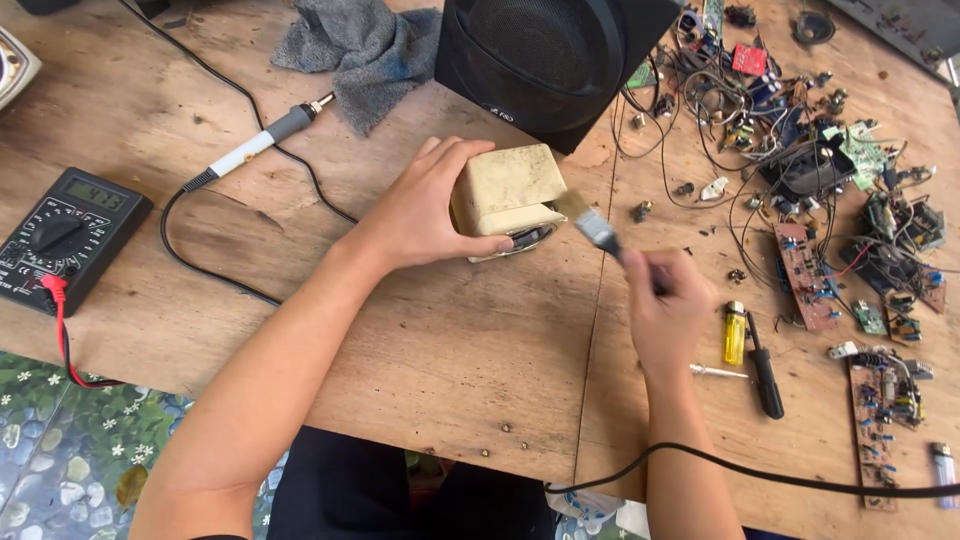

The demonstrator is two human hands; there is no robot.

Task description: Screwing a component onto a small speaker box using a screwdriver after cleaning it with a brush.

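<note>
- The left hand (pixel 430 215) grips a cream-coloured box-shaped part (pixel 507 190) from its left side, with the thumb below and the fingers over the top. The box stands on the wooden table (pixel 450 350), near the centre of the view.
- Under the box, a dark metal part shows at its lower edge; what it is I cannot tell.
- The right hand (pixel 668 315) is closed around the handle of a small paintbrush (pixel 595 228). The handle is mostly hidden in the fist, and hand and brush are blurred.
- The bristles touch the box at its right side, at about 3 o'clock from it.
- At 12 o'clock from the box stands a black speaker (pixel 550 55), cut off by the top edge.
- At 10 o'clock lies a soldering iron (pixel 262 145); its cable runs across the table.
- At 9 o'clock, far left, a black multimeter (pixel 65 232) lies with a red lead.
- At 4 o'clock from the right hand lie a yellow lighter (pixel 735 333) and a black screwdriver (pixel 765 368).
- At 2 o'clock a heap of circuit boards and wires (pixel 820 170) is too tangled to separate.
- A grey cloth (pixel 365 45) lies at 11 o'clock.
</note>
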